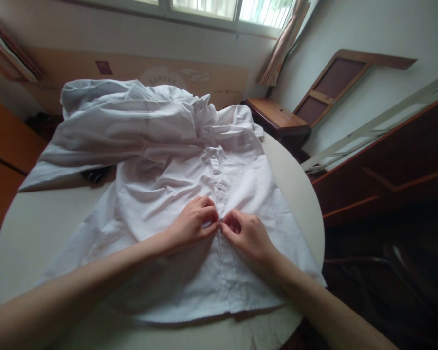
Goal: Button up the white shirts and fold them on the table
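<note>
Fingers of my left hand (195,218) and right hand (245,233) pinch the white cotton button-front shirt (160,194) at its placket, mid round cream tabletop (40,228); thin fabric could slip, bunching toward twelve o'clock.

White shirt (168,194), plain, no pattern. Cream round table (40,228). Reddish-brown wood cabinets (397,160) at right, orange-brown ones (3,160) at left. Tan curtain (282,43). Tan cardboard (131,68) w/ faint print. Off-white walls (379,29).

You have bare table (51,228) free to your left, while the bunched sleeve (124,121) blocks the far side and the shirt (160,204) covers the middle.
</note>
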{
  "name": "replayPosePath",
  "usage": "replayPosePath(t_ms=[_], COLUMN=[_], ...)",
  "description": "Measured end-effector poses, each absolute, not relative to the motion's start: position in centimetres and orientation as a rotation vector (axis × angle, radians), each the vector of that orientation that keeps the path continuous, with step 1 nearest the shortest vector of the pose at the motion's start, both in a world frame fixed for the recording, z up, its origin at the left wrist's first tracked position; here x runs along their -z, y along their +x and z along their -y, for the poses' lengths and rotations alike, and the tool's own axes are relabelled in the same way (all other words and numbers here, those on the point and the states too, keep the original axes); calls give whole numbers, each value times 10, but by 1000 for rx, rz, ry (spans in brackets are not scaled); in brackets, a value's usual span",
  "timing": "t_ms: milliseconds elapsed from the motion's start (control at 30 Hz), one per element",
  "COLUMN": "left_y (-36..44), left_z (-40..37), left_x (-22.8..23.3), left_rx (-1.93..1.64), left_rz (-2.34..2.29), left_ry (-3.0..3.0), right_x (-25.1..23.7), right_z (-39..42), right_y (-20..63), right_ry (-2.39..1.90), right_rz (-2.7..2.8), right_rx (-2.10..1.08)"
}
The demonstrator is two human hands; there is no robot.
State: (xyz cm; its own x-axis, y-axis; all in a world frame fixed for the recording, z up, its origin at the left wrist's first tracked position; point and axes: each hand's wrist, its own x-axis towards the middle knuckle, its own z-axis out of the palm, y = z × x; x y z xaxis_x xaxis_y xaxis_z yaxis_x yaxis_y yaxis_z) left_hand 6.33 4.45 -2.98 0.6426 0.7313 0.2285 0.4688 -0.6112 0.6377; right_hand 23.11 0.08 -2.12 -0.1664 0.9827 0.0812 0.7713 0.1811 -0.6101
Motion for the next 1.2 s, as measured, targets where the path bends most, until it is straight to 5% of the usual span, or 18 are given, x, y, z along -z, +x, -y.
replayPosePath(t_ms=[1200], left_y=[61], left_z=[-44], left_x=[30], left_rx=[-619], left_rz=[-936], left_ry=[2397], right_x=[20], right_z=[0], right_y=[232], right_ry=[-1644], right_rz=[1976], right_rx=[-671])
